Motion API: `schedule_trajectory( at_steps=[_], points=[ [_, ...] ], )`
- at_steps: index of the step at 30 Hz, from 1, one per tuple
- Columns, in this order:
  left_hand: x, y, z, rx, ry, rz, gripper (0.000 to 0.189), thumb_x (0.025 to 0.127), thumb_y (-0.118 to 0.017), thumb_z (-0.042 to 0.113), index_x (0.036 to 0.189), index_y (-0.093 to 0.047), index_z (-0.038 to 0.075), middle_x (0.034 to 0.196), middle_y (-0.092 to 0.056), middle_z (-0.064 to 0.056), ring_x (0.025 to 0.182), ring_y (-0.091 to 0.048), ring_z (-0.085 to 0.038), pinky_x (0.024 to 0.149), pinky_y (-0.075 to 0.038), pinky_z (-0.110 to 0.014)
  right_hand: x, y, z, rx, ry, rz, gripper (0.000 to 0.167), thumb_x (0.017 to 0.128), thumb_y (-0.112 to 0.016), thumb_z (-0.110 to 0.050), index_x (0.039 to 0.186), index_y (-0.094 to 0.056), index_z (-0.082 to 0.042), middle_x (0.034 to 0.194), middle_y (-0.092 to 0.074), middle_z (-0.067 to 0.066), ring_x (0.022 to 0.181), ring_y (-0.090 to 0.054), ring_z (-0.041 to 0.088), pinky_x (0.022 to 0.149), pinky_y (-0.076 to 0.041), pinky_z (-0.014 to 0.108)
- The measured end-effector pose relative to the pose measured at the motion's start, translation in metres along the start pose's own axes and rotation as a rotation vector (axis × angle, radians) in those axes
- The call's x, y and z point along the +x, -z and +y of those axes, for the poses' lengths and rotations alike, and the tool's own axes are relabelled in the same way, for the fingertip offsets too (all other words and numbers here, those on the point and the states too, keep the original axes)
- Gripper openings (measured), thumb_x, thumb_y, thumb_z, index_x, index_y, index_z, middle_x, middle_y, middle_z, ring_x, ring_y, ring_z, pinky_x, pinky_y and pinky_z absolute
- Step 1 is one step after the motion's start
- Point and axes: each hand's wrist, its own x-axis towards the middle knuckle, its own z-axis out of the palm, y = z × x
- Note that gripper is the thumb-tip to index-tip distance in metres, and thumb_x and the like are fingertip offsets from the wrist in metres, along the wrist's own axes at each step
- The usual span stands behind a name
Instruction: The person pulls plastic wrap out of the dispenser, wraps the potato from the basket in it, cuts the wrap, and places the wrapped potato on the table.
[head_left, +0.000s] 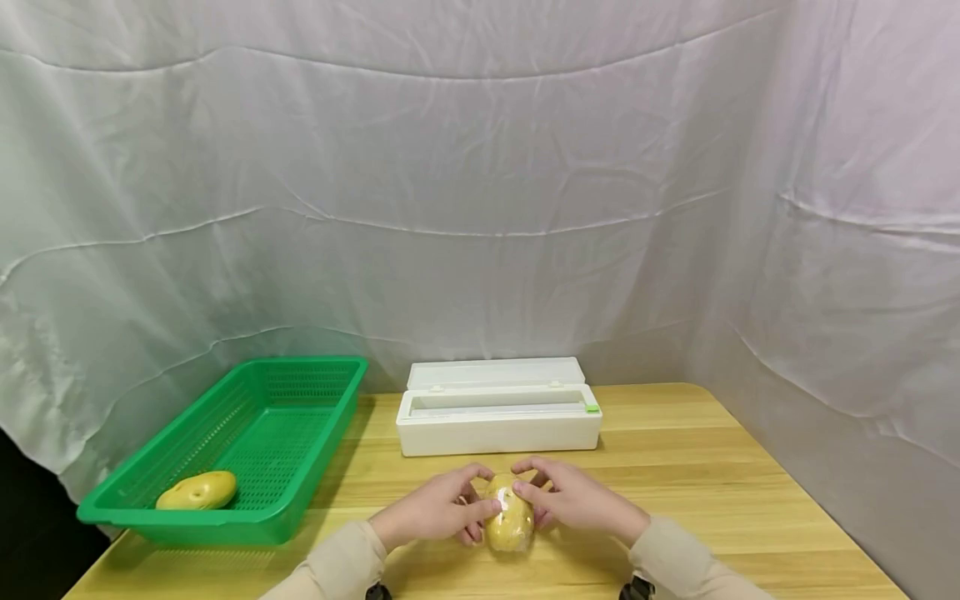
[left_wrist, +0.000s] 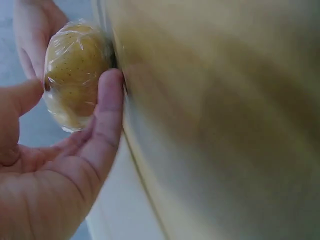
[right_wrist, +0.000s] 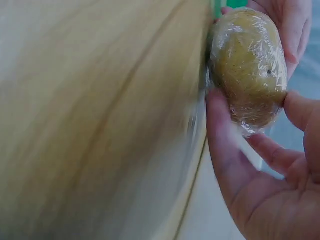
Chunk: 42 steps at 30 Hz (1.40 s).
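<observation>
A yellow potato (head_left: 510,515) wrapped in clear cling film is between my two hands, low over the table in front of the white box. My left hand (head_left: 448,505) grips its left side, with thumb and fingers curled about it. From the right, my right hand (head_left: 573,498) holds it with the thumb on top and the fingers around the far side. In the left wrist view the film lies creased over the potato (left_wrist: 75,70). The right wrist view shows glossy wrinkles and a bunched end of film on the potato (right_wrist: 250,67).
Behind the hands stands a white cling film box (head_left: 498,435) with its lid (head_left: 495,372) raised and a green tab at its right end. A green basket (head_left: 315,467) at the left holds another potato (head_left: 198,491). Grey cloth (head_left: 480,208) hangs around the wooden table (head_left: 720,500).
</observation>
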Motion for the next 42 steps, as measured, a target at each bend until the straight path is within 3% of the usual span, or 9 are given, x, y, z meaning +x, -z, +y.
schedule_trajectory(
  at_steps=[4,8,13,20,23,30,37,42],
  points=[
    [-0.004,0.002,0.004,0.262,-0.086,0.055,0.065,0.105,-0.070,0.037,0.157,-0.047,0.006,0.127,-0.070,-0.017,0.095,-0.076,-0.026,0.080,-0.064,-0.035,-0.004,0.000,-0.006,-0.174,0.093,0.019,0.064,0.108,-0.065,-0.041,0.154,-0.053,0.001,0.144,-0.064,0.026,0.109,-0.077,0.033,0.090,-0.065,0.039],
    [-0.005,0.003,0.006,0.378,-0.175,0.056,0.077,0.099,-0.078,0.039,0.163,-0.044,0.010,0.156,-0.058,-0.015,0.117,-0.073,-0.025,0.088,-0.062,-0.026,-0.007,-0.001,-0.011,-0.237,0.161,-0.040,0.084,0.100,-0.076,-0.042,0.158,-0.043,0.009,0.156,-0.055,0.027,0.125,-0.072,0.037,0.100,-0.062,0.034],
    [-0.003,0.003,0.010,0.369,-0.157,0.003,0.085,0.091,-0.086,0.033,0.161,-0.047,0.004,0.157,-0.059,-0.015,0.118,-0.073,-0.021,0.086,-0.059,-0.015,-0.006,-0.002,-0.014,-0.208,0.146,-0.083,0.092,0.095,-0.081,-0.034,0.158,-0.035,0.015,0.160,-0.047,0.032,0.128,-0.070,0.038,0.100,-0.061,0.032],
    [-0.003,0.006,0.011,0.340,-0.113,0.012,0.088,0.087,-0.090,0.028,0.156,-0.048,-0.008,0.150,-0.062,-0.024,0.113,-0.078,-0.024,0.085,-0.061,-0.018,0.001,-0.002,-0.015,-0.190,0.115,-0.119,0.091,0.093,-0.081,-0.031,0.157,-0.036,0.015,0.164,-0.039,0.033,0.130,-0.068,0.043,0.100,-0.061,0.033],
    [-0.003,0.006,0.008,0.326,-0.120,0.021,0.089,0.086,-0.091,0.026,0.155,-0.048,-0.010,0.150,-0.062,-0.025,0.113,-0.079,-0.026,0.085,-0.062,-0.019,0.001,-0.003,-0.014,-0.192,0.115,-0.102,0.092,0.092,-0.084,-0.033,0.157,-0.039,0.014,0.162,-0.043,0.032,0.124,-0.072,0.040,0.096,-0.063,0.031],
    [-0.004,0.004,-0.001,0.217,-0.116,0.014,0.078,0.088,-0.090,0.022,0.151,-0.054,-0.007,0.145,-0.067,-0.022,0.118,-0.077,-0.030,0.092,-0.062,-0.023,0.002,-0.009,-0.012,-0.251,0.138,-0.031,0.102,0.080,-0.096,-0.041,0.153,-0.048,0.012,0.144,-0.065,0.025,0.106,-0.076,0.020,0.086,-0.061,0.020],
    [-0.007,0.002,0.002,0.271,-0.109,0.017,0.085,0.096,-0.082,0.036,0.158,-0.043,-0.009,0.145,-0.067,-0.023,0.118,-0.077,-0.026,0.098,-0.062,-0.029,-0.001,-0.002,-0.006,-0.175,0.099,0.006,0.098,0.080,-0.096,-0.038,0.152,-0.050,0.009,0.131,-0.070,0.012,0.104,-0.070,0.017,0.086,-0.061,0.024],
    [-0.012,0.007,0.003,0.316,-0.102,0.012,0.076,0.103,-0.073,0.040,0.161,-0.044,0.001,0.146,-0.067,-0.019,0.116,-0.076,-0.019,0.100,-0.061,-0.034,-0.013,0.025,0.009,-0.168,0.078,0.097,0.094,0.080,-0.096,-0.038,0.151,-0.053,0.007,0.131,-0.071,0.015,0.105,-0.071,0.019,0.089,-0.061,0.025]
  ],
)
